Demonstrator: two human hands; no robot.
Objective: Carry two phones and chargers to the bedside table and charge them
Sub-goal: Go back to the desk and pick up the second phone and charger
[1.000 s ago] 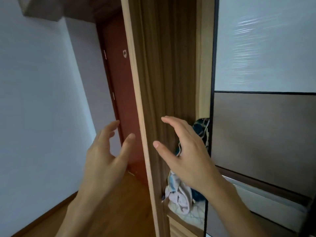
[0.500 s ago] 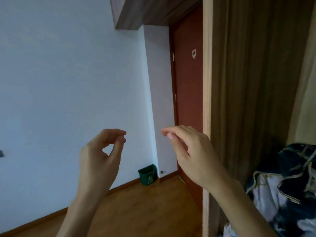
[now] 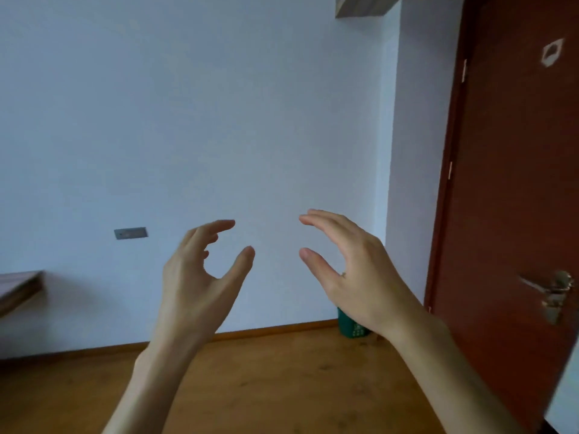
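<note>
Our left hand [image 3: 200,277] and right hand [image 3: 354,274] hover before the wall [image 3: 188,120], both released, fingers loosely curved, empty. No phone, charger or bedside table shows, so we cannot tell which way they lie or which hand is nearer.

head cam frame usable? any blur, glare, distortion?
Head view: soft, even light with a bluish cast on the wall. No glare or hard shadows. The left hand and right hand are fairly sharp. The door handle near the right edge is smeared. The door edge leans, which looks like wide-angle distortion.
</note>
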